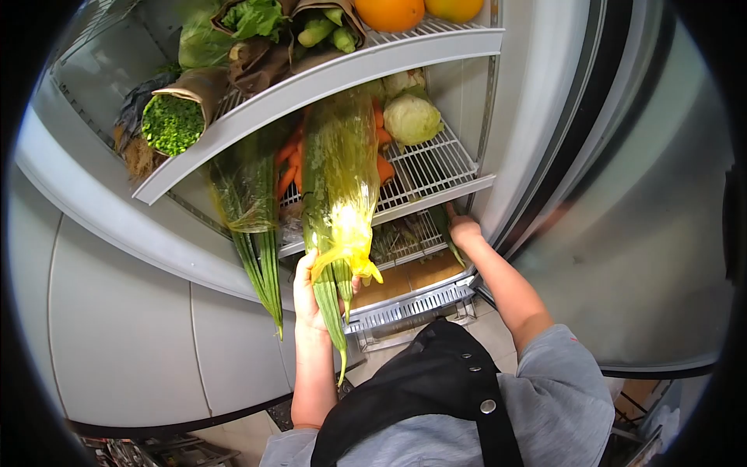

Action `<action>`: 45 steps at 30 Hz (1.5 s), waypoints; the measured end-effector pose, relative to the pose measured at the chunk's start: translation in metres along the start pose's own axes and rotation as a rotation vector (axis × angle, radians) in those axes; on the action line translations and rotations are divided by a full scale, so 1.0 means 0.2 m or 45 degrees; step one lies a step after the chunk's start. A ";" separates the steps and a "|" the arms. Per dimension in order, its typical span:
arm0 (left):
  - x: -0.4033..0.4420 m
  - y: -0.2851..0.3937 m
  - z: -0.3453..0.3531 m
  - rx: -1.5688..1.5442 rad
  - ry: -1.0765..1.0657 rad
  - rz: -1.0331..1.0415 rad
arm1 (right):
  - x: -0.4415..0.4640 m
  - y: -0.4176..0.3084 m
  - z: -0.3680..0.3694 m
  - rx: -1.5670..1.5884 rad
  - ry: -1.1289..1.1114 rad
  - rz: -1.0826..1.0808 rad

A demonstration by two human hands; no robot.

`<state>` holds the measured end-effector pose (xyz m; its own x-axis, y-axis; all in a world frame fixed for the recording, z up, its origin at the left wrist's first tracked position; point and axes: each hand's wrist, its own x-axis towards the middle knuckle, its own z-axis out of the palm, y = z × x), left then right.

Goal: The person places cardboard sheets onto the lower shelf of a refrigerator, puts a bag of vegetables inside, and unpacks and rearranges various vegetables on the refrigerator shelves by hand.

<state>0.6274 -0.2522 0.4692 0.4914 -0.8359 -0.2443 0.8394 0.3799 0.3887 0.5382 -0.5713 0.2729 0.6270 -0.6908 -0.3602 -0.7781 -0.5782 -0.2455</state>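
Near the middle, my left hand [309,292] is wrapped round the lower end of a bundle of long green gourds [328,307], partly inside a clear and yellow plastic bag [352,233]. The bundle's upper part lies over the middle shelf. My right hand [464,231] reaches into the lower right of the refrigerator, its fingers against a long green vegetable [446,236] that slants over the lower shelf; the fingertips are partly hidden. Left of my left hand, another bagged bunch of long green vegetables [264,268] hangs over the shelf edge.
The white upper shelf edge [327,76] crosses above, with paper-wrapped greens [173,124] and orange fruit [389,12]. Carrots [289,167] and a pale cabbage [412,119] lie on the middle rack [428,167]. The open door [646,210] stands at right.
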 end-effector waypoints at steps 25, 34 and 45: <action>-0.01 0.01 -0.03 -0.038 0.001 0.023 | 0.02 0.02 -0.09 -0.539 -0.199 -0.271; 0.00 0.01 -0.05 0.043 -0.044 0.008 | -0.10 -0.06 -0.24 -0.707 -0.618 -0.221; -0.01 -0.02 -0.02 0.088 0.034 0.018 | 0.33 -0.05 0.05 0.066 0.475 -0.364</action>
<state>0.6248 -0.2497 0.4647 0.5098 -0.8194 -0.2620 0.8148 0.3622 0.4526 0.5868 -0.6068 0.2416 0.7799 -0.6215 0.0744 -0.5673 -0.7521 -0.3355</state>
